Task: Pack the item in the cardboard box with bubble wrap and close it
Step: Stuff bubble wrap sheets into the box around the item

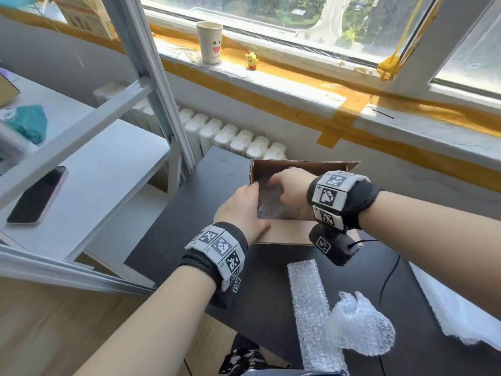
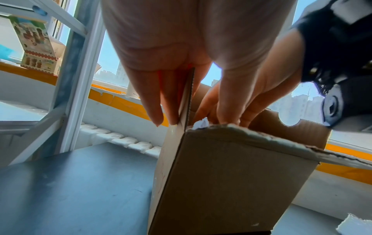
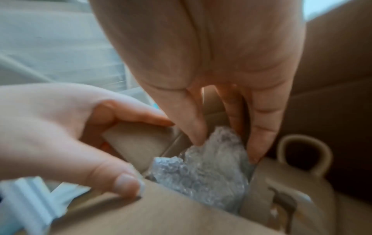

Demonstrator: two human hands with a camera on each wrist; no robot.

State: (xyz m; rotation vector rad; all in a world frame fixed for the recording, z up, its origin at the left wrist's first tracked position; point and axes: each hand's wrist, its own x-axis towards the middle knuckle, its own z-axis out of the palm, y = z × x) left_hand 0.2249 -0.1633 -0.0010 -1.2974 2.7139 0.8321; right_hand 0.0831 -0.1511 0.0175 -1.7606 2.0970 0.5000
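Note:
An open cardboard box [image 1: 303,168] [image 2: 231,182] stands on the black table [image 1: 189,213]. My left hand [image 1: 252,204] [image 2: 173,111] grips the box's left wall, with the cardboard edge between its fingers. My right hand [image 1: 290,191] [image 3: 225,143] reaches down inside the box. Its thumb and fingers pinch a wad of bubble wrap [image 1: 271,204] [image 3: 207,171] wedged against that wall. Beside the wad sits a beige ceramic item [image 3: 292,182] with a loop handle. In the head view my right hand hides the item.
A flat strip of bubble wrap [image 1: 309,302] and a crumpled piece [image 1: 360,327] lie on the table near me. A white sheet [image 1: 461,316] hangs over the right edge. On the left stands a metal shelf with a phone [image 1: 38,196]. A radiator [image 1: 238,137] runs behind the box.

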